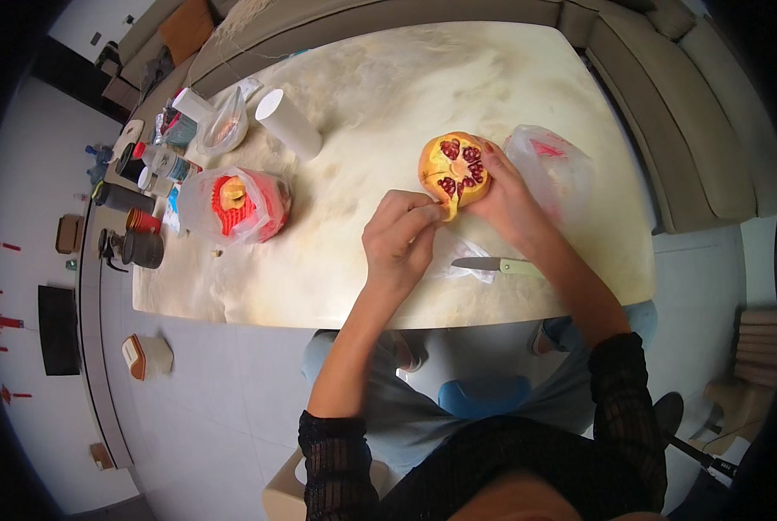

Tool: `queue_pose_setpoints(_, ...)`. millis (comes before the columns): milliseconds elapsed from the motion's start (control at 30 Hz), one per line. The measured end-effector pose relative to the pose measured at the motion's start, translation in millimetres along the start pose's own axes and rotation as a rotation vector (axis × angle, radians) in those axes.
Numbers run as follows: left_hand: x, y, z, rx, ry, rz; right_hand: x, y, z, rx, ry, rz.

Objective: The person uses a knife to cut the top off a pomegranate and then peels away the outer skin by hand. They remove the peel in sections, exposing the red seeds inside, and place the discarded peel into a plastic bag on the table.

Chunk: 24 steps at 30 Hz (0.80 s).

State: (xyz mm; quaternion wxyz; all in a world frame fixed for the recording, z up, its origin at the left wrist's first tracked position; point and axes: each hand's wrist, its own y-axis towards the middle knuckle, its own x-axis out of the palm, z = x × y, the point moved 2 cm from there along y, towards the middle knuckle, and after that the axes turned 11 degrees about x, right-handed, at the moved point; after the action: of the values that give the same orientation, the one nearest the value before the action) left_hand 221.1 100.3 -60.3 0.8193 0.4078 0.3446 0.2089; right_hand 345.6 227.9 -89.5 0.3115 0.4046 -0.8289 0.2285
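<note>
Above the table's near part, my right hand holds a pomegranate from its right side. The top of the fruit is cut open, with dark red seeds between yellow pith. My left hand pinches a strip of yellow peel at the fruit's lower edge. Below the hands a knife with a pale green handle lies beside a crumpled white tissue or plastic piece; my right forearm hides part of the handle's end. Right of the fruit rests a translucent plastic bag with red print.
On the marble-look table, a plastic bag at left holds fruit in red foam netting. Behind it stand a white cylinder and a clear bag. Bottles, orange cups and a dark container crowd the left edge.
</note>
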Motion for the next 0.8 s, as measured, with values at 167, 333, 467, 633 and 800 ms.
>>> queue_pose_setpoints(167, 2, 1, 5, 0.072, 0.045, 0.011, -1, 0, -2, 0.013, 0.036, -0.01)
queue_pose_setpoints(333, -6, -5, 1, 0.109, 0.066, 0.038, -4, 6, 9, 0.021, 0.101, -0.063)
queue_pose_setpoints(467, -10, -7, 4, 0.073, 0.029, 0.046, -18, 13, 12, 0.107, 0.39, 0.001)
queue_pose_setpoints(633, -27, -16, 5, -0.006, -0.03, 0.073, 6, -6, 6, 0.086, 0.138, -0.088)
queue_pose_setpoints(800, -83, -16, -6, -0.065, 0.197, 0.291, 4, -2, 7, 0.126, 0.179, 0.019)
